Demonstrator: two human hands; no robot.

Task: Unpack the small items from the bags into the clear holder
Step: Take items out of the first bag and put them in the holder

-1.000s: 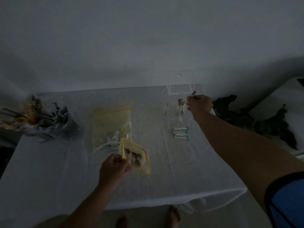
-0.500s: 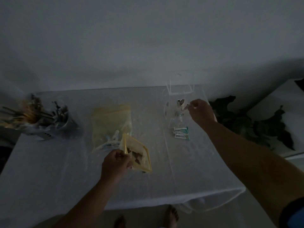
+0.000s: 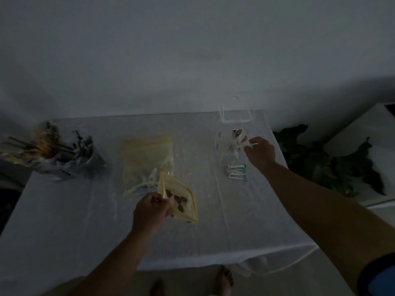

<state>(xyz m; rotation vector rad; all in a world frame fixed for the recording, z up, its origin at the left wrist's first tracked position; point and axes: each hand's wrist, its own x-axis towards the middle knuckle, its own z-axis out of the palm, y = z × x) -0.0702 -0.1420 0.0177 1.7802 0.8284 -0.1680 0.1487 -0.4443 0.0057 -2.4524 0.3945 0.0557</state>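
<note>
Left hand (image 3: 152, 210) fingers pinch yellow bag (image 3: 180, 198) rim | right hand (image 3: 259, 151) fingers loose beside clear holder (image 3: 232, 144)

The dim light leaves the small brown items (image 3: 178, 202) inside the yellow-edged plastic bag (image 3: 181, 199) too murky to identify. The walls of the clear plastic holder (image 3: 229, 146) all but vanish against the pale cloth-covered surface (image 3: 85, 221), so its compartments cannot be made out. Whether the right hand (image 3: 260, 151) grips anything is unclear. The cluttered containers of sticks (image 3: 49, 148) at far left are blurred, and the dark leafy plant (image 3: 320, 159) is mere shadow.
</note>
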